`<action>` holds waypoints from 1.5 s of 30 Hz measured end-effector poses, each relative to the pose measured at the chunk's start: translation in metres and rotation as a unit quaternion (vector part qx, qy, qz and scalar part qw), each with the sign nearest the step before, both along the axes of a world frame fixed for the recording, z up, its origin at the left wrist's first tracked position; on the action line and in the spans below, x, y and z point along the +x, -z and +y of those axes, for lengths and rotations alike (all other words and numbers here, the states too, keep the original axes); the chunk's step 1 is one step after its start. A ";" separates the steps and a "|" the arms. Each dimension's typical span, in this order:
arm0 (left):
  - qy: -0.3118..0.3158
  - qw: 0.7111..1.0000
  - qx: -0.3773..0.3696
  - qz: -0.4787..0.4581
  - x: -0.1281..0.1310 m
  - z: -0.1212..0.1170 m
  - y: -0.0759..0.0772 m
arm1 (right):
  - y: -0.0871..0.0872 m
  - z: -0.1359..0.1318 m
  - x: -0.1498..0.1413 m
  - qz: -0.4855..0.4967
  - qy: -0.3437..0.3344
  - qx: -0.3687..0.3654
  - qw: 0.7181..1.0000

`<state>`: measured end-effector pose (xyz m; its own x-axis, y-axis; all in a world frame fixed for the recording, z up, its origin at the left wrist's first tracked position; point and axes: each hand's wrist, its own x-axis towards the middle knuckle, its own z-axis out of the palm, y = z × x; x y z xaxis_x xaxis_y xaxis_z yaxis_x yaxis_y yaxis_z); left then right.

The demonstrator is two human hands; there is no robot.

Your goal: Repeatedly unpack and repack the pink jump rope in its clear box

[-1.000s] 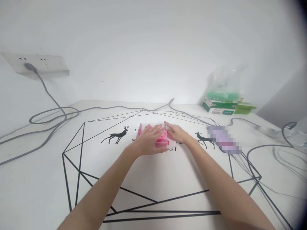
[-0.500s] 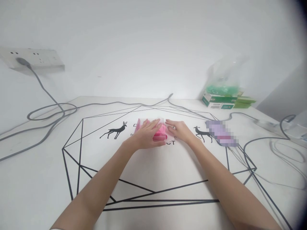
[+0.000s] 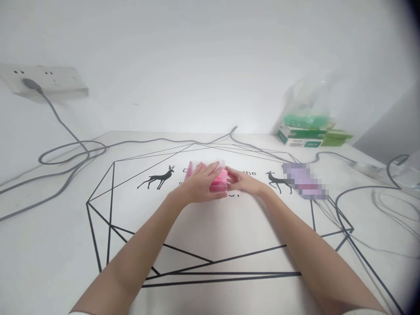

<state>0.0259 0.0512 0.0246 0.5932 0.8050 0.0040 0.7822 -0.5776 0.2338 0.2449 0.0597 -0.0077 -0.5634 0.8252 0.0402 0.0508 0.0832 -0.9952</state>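
Head view, and we have two hands at work around one pink, see-through box [image 3: 219, 186], which sits on the white surface [image 3: 210, 232]. Left hand [image 3: 200, 186] is draped right over the box, fingers spread across its top, thumb along its near side: that's a grasp, one-handed, from above. Right hand [image 3: 246, 181] is at the box's right end, fingers slightly bent, their tips right by its edge; whether they grip it, I cannot tell. Something brighter pink shows inside the box, too covered to count.

Two printed deer, one to the left of the box [image 3: 157, 178], one to its right [image 3: 278, 181]. Farther right of the box, one lilac thing [image 3: 305, 180], blurred out. Beyond the box, back and to the right, one clear bag [image 3: 308, 105] with green in it, resting on several cartons [image 3: 302, 135]; their exact number won't come clear. Far left of the box, one socket panel [image 3: 70, 81] with one plug [image 3: 31, 83] in it, and a looping grey cable [image 3: 59, 120].
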 end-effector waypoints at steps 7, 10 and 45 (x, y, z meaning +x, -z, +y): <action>-0.006 1.000 0.003 -0.003 -0.001 0.003 0.003 | 0.000 0.013 0.000 -0.094 -0.006 0.048 0.994; -0.002 1.000 0.007 -0.009 -0.001 0.004 0.004 | 0.012 0.023 0.000 -0.130 0.022 0.090 0.987; 0.000 1.000 0.013 -0.025 -0.003 0.002 0.005 | 0.017 0.023 0.006 -0.144 0.034 0.207 0.967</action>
<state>0.0233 0.0533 0.0199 0.5912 0.8047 0.0544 0.7701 -0.5833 0.2581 0.2505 0.0828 -0.0242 -0.5451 0.8080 0.2237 0.3410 0.4574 -0.8213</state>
